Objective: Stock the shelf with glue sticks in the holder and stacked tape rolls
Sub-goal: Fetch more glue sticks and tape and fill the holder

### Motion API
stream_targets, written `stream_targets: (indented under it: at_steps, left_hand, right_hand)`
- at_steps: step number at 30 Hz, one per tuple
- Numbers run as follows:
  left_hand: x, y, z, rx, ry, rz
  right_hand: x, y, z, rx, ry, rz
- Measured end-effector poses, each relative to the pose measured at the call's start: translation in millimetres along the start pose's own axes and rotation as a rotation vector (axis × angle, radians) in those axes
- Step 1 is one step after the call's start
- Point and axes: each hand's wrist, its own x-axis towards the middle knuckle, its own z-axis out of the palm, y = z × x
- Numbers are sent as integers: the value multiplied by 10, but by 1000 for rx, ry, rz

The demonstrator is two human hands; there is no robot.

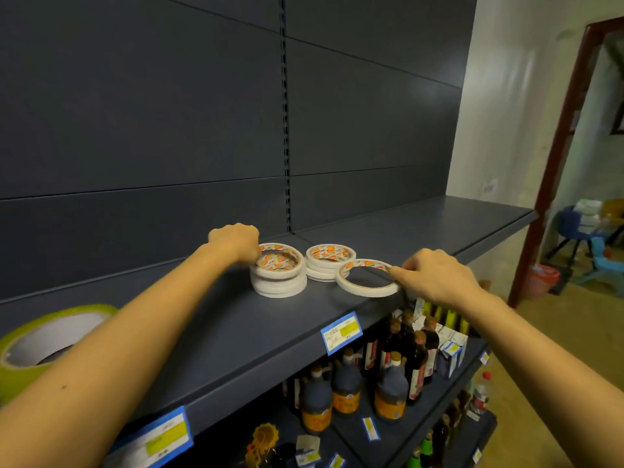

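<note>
Two stacks of white tape rolls stand on the dark grey shelf [236,332]. My left hand [236,243] rests on the back left edge of the nearer stack [280,282], fingers curled over its top roll. The second stack [329,265] stands just right of it. A single thin tape roll [366,292] lies flat near the shelf's front edge, and my right hand [435,278] pinches its right rim between thumb and fingers. No glue sticks or holder are in view.
A large yellow-green tape roll [33,346] sits at the shelf's far left. Blue price tags [341,331] hang on the shelf front. Dark sauce bottles [391,390] fill the lower shelves. A doorway [574,146] and plastic chairs lie to the right.
</note>
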Motion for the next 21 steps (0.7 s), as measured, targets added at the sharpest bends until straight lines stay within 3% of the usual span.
stream_targets:
  at_steps: [5, 11, 18, 21]
  left_hand:
    - [102, 110, 154, -46, 1, -124]
    - [-85, 68, 145, -57, 183, -259]
    - [-607, -32, 119, 9, 296, -365]
    - [-832, -81, 95, 50, 320, -410]
  right_hand:
    - [421, -13, 51, 82, -18, -58]
    - [893, -137, 193, 117, -8, -163]
    - [1217, -269, 395, -49, -23, -240]
    - [1178, -355, 351, -78, 86, -307]
